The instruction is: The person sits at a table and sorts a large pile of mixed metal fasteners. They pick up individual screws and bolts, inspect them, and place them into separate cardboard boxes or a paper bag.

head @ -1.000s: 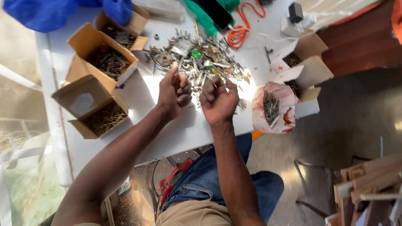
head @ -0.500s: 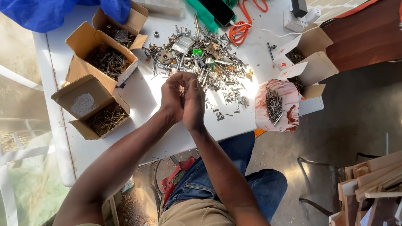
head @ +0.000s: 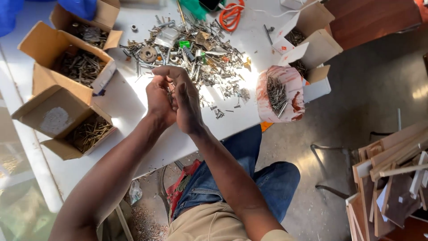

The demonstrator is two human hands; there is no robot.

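Seen from above, the person's left hand (head: 159,99) and right hand (head: 187,103) were pressed close together over a white table (head: 133,100), palms facing each other and fingers curled. A few small metal fasteners (head: 170,93) showed in the narrow gap between the palms; which hand gripped them could not be told. Both forearms reached up from the lower edge of the view, above blue jeans and a tan shirt.

Just beyond the fingertips lay a wide scattered pile of mixed hardware (head: 196,56): screws, nails, washers, a round metal disc and a few green bits, spread across the table's middle.

To the left stood three open cardboard boxes. The nearest box (head: 67,127) held brownish screws, the middle box (head: 73,62) held dark nails, and the far box (head: 91,27) held more hardware. To the right, near the table's edge, a white paper cup (head: 281,94) with red stains held grey nails, with small open cartons (head: 307,40) just behind it. An orange cord (head: 232,13) lay at the far edge. Stacked wooden boards (head: 392,174) sat on the floor at the lower right.
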